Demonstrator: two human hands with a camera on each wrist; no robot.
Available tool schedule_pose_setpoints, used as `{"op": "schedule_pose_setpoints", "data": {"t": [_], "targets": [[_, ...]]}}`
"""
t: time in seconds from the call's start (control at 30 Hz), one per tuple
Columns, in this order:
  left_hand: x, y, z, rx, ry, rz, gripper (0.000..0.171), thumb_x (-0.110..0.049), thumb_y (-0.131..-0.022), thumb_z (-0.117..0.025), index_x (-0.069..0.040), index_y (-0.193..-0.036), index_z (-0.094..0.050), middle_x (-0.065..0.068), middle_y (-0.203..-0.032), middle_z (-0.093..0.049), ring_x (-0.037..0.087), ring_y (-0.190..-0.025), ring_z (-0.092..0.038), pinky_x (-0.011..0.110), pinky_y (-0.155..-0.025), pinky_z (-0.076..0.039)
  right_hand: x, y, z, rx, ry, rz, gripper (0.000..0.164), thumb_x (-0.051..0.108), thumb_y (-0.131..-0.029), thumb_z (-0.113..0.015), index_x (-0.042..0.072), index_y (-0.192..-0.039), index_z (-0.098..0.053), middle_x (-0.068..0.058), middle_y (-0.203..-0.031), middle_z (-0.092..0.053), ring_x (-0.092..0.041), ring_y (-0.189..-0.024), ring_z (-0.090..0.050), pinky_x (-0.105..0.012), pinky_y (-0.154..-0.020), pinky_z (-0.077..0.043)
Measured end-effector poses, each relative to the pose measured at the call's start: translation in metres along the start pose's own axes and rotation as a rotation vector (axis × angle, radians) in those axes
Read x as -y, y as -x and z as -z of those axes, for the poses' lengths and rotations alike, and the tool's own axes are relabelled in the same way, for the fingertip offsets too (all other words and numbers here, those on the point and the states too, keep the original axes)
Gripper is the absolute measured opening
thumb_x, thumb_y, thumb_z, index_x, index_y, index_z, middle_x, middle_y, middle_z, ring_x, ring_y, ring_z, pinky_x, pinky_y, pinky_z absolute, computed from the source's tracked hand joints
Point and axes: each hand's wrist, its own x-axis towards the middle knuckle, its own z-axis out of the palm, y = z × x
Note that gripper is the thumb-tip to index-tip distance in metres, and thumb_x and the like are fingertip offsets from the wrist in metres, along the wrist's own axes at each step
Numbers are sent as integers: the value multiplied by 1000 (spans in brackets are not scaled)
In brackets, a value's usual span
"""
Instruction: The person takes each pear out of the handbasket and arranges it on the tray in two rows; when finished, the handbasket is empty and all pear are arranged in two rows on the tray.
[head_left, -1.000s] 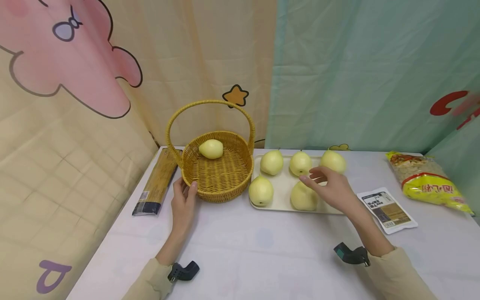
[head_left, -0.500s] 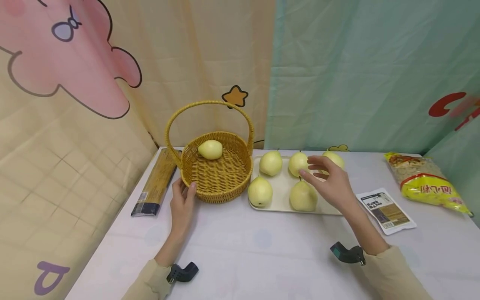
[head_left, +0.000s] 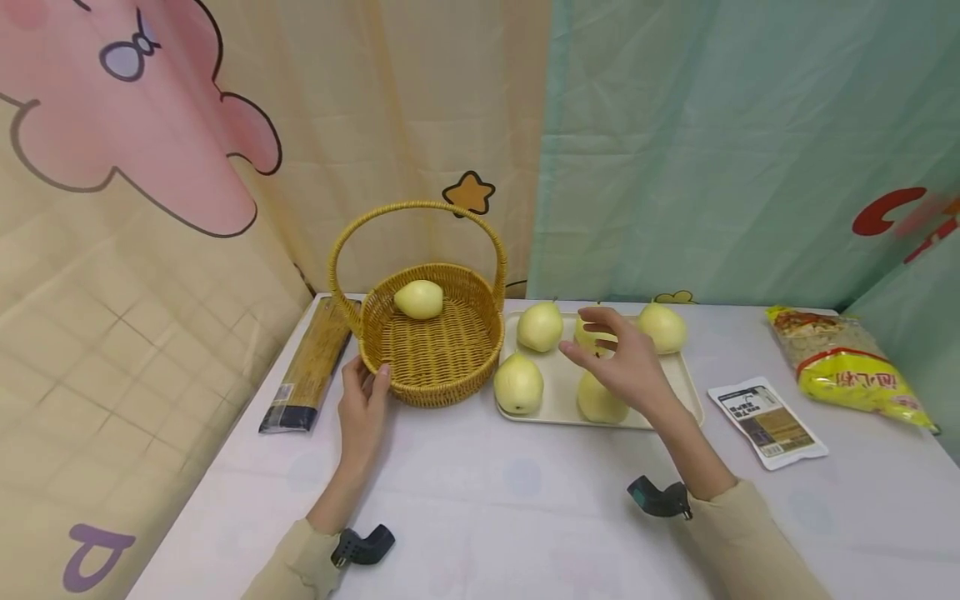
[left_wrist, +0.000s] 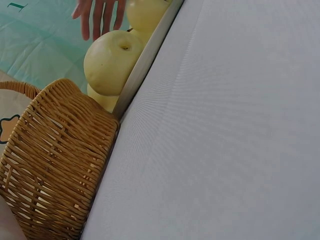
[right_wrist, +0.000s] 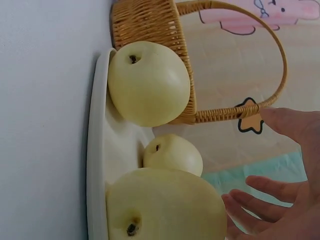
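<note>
The left hand grips the near left rim of a round wicker basket, its thumb over the edge and its fingers against the outside. One pale yellow-green pear lies on its side inside, near the back. Several more pears rest on a cream tray right of the basket. The right hand hovers above the tray with fingers spread and nothing between them. It partly covers the back middle pear and the front right pear. In the right wrist view, the front left pear appears in front of the basket wall.
A long pack of dried noodles lies left of the basket. Right of the tray is a white pouch, and beyond it a yellow plastic bag of food. Printed curtains hang behind the table.
The right hand has moved left over the tray, baring the back right pear and overlapping the back middle one. The left hand has stayed at the basket rim.
</note>
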Motion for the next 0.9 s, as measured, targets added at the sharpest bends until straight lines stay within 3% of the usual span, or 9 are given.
{"op": "schedule_pose_setpoints", "data": {"t": [0.37,0.9], "targets": [[0,0,1,6,15,-10,58,-37,-111,-55,-6,-157,-37,19,-159,-47,34,-148,-48,47,-125,-41,19,-11,-25,24,-42,49,66,37,-93,-82,7,-146,-57,-13,-148,-61,-31,-136,-59,-52,-114,-53],[-2,0,1,16,7,19,60,-39,-111,-53,-6,-158,-34,20,-162,-43,37,-150,-45,49,-125,-41,80,-41,-87,168,-115,115,59,37,-96,-79,12,-145,-59,-5,-144,-64,-25,-135,-59,-46,-115,-52]]}}
